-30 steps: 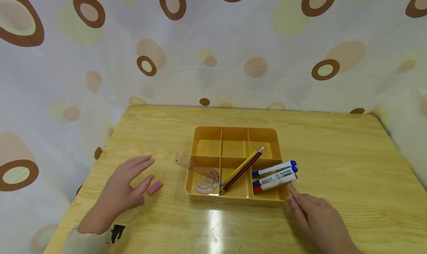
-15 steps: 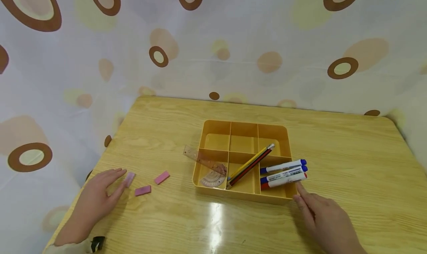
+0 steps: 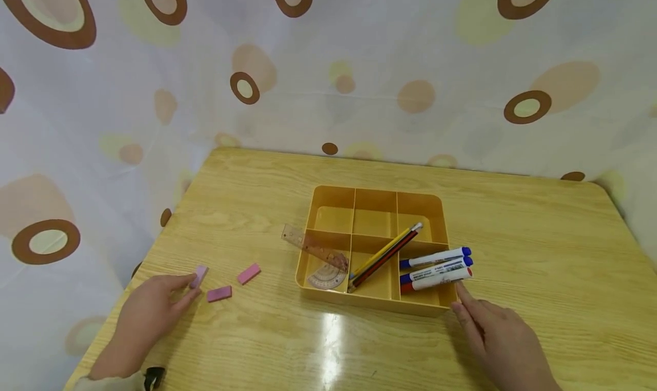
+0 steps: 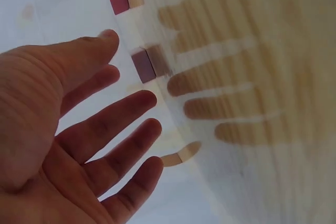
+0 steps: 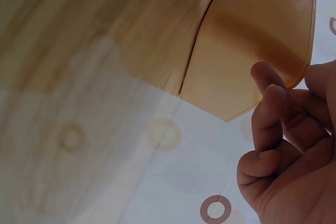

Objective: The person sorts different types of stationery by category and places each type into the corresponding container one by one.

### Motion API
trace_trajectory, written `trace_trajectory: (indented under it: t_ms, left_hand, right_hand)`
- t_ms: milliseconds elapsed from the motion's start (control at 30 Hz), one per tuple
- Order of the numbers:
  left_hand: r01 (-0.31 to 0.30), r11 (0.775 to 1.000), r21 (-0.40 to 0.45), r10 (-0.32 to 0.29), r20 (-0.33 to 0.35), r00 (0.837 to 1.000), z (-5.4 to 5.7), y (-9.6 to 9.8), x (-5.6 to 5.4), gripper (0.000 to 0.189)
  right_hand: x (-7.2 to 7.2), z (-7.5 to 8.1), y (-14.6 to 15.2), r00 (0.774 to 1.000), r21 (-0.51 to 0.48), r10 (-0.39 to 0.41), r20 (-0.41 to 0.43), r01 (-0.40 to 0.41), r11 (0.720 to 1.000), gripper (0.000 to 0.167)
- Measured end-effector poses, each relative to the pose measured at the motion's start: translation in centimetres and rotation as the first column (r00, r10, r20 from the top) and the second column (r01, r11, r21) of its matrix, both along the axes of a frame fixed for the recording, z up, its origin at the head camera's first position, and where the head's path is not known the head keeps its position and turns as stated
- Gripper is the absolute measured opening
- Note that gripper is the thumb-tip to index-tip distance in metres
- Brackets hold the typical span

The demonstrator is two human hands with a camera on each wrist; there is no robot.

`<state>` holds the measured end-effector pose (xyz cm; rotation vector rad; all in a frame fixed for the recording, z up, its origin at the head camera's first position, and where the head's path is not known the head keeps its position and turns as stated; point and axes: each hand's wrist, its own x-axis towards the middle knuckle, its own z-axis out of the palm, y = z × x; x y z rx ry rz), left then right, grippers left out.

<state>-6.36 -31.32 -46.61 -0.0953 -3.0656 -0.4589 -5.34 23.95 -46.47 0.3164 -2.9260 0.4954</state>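
Observation:
My left hand (image 3: 151,308) reaches low at the table's left side, with thumb and index tips right at a light purple eraser (image 3: 201,273). In the left wrist view the fingers of the left hand (image 4: 94,119) are extended and apart, short of an eraser (image 4: 143,65) lying on the table. A darker purple eraser (image 3: 219,293) and a pink eraser (image 3: 248,273) lie to the right of this hand. My right hand (image 3: 500,334) holds the front right corner of a yellow divided tray (image 3: 369,304) between thumb and index finger; its other fingers are curled in the right wrist view.
Several tray compartments hold things: a clear ruler (image 3: 313,247) jutting past the left rim, a protractor (image 3: 326,277), pencils (image 3: 385,258) leaning over a divider, and markers (image 3: 441,278) overhanging the right rim. A patterned cloth (image 3: 369,77) hangs behind the wooden table (image 3: 267,339).
My left hand has moved left, past the darker eraser, to the light purple one, and its fingertips have come lower around it. The view has shifted slightly; the right hand stays at the tray corner.

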Motion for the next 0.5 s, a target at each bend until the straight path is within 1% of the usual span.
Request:
trace_trajectory:
  t_ms: [133,233,333,500]
  left_hand:
    - [-0.021,1.0,-0.016,0.022,0.057,0.998,-0.08,0.38,-0.1,0.031]
    - [-0.039,0.999,-0.016,0.041,0.083,0.996,-0.04,0.63,-0.16,0.03]
    - [-0.049,0.999,-0.019,0.05,0.088,0.995,0.03,0.76,-0.27,0.03]
    - [-0.026,0.999,-0.039,0.029,0.068,0.997,0.16,0.76,-0.59,0.026]
  right_hand:
    - [0.02,0.07,-0.02,1.0,0.01,0.0,0.024,0.0,1.0,0.044]
    - [0.0,0.07,-0.01,1.0,0.007,0.013,-0.006,-0.013,1.0,0.044]
    - [-0.04,-0.01,0.01,0.999,0.004,0.02,-0.036,-0.02,1.0,0.043]
    - [-0.01,-0.12,0.01,0.999,0.005,0.017,-0.048,-0.016,1.0,0.044]
